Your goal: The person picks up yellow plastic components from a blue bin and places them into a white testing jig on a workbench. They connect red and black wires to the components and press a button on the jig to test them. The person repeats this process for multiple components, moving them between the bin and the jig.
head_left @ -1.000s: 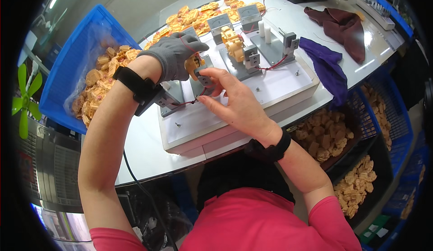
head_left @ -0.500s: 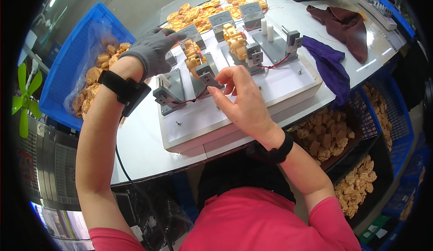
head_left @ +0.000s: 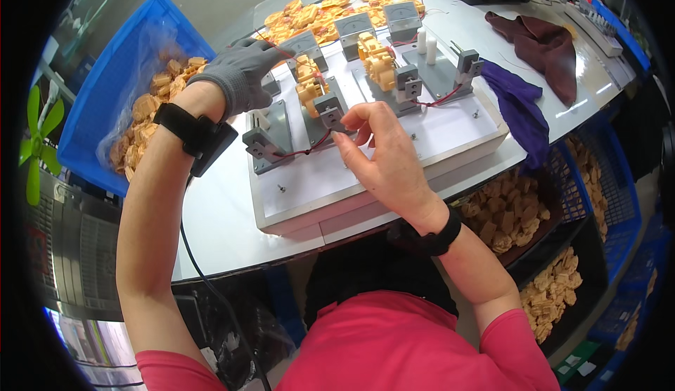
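My left hand (head_left: pixel 242 74), in a grey knitted glove, reaches over the left part of a white-topped board. Its fingers stretch toward a grey-framed meter (head_left: pixel 301 45), near thin red wires. My bare right hand (head_left: pixel 387 155) is curved beside a grey clamp block (head_left: pixel 328 110), thumb and forefinger a little apart at its near edge; I see nothing between them. Behind that block, a yellow plastic gear-like part (head_left: pixel 308 92) stands in the fixture. A second such part (head_left: pixel 377 60) sits in the fixture to its right. Another grey fixture (head_left: pixel 267 141) with a white post stands at the left.
Many yellow parts (head_left: pixel 302 18) lie behind the meters. A blue bin (head_left: pixel 88 120) with more parts stands at the left. Purple cloth (head_left: pixel 520 113) and brown cloth (head_left: pixel 545 46) lie at the right. Crates of tan parts (head_left: pixel 552 292) are below the table's right edge.
The whole view has shifted slightly, with the board appearing a little farther right. Both hands keep nearly the same pose and place over the fixtures.
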{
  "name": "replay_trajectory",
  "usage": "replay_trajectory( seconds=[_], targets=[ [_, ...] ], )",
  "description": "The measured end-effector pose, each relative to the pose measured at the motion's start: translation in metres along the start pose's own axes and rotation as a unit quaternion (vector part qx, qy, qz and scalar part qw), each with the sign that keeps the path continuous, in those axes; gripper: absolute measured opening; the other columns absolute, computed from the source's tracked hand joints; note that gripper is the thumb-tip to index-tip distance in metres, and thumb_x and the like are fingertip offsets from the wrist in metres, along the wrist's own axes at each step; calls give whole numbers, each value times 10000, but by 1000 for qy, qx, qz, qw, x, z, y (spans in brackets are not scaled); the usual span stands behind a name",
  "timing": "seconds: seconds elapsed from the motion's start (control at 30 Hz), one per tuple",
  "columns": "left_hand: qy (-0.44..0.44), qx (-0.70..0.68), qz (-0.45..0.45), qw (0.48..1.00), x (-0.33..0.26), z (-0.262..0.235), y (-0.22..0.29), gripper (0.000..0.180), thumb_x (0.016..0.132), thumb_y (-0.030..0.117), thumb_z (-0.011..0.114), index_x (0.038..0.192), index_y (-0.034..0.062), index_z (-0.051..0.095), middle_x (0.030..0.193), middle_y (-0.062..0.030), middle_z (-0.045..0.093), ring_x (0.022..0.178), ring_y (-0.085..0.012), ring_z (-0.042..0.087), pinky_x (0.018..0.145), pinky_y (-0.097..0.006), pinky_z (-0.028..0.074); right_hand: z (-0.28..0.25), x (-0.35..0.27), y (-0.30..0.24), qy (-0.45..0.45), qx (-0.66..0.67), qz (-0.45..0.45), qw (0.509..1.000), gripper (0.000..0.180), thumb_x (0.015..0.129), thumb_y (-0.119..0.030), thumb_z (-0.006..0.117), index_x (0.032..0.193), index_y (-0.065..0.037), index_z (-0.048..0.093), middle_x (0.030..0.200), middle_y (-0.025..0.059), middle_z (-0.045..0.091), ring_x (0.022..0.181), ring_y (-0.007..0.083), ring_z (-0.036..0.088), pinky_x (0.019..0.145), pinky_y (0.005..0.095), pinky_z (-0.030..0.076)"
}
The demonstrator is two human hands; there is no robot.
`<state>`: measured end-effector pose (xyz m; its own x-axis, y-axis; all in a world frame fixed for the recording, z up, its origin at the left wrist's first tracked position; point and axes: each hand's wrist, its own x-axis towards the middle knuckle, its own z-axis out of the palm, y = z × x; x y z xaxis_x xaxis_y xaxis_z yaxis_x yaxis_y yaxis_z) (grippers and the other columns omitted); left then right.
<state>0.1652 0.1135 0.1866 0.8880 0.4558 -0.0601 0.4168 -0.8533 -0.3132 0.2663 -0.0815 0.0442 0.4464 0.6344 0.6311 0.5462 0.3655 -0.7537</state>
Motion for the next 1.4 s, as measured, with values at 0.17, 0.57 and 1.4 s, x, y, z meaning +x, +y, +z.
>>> replay_trajectory(
  seconds=[0.17, 0.57, 1.4],
  targets=[
    [0, 15, 9, 1000, -3, 5, -5, 740, 701, 162, 777, 1388, 212, 505, 1323, -134, 538, 1238, -349, 494, 1046, -430, 439, -10, -2, 2, -126, -105, -41, 986, 131, 813, -89, 702, 873, -27, 603, 969, 121, 580, 903, 306, 586, 800, 418, 482],
    [-21, -17, -8, 1000, -10, 3, -2, 727, 720, 133, 759, 1398, 199, 504, 1355, -115, 535, 1267, -335, 483, 1085, -412, 415, -14, -3, 4, -151, -126, -60, 979, 97, 810, -72, 705, 818, -19, 625, 945, 119, 578, 919, 314, 571, 826, 418, 469],
    [-6, -32, 16, 999, -18, 2, -4, 747, 723, 98, 767, 1411, 200, 494, 1335, -139, 537, 1263, -338, 488, 1090, -414, 412, -9, -5, 3, -128, -141, -60, 980, 109, 815, -71, 713, 815, -9, 623, 895, 112, 580, 898, 311, 578, 818, 413, 479]
  ],
)
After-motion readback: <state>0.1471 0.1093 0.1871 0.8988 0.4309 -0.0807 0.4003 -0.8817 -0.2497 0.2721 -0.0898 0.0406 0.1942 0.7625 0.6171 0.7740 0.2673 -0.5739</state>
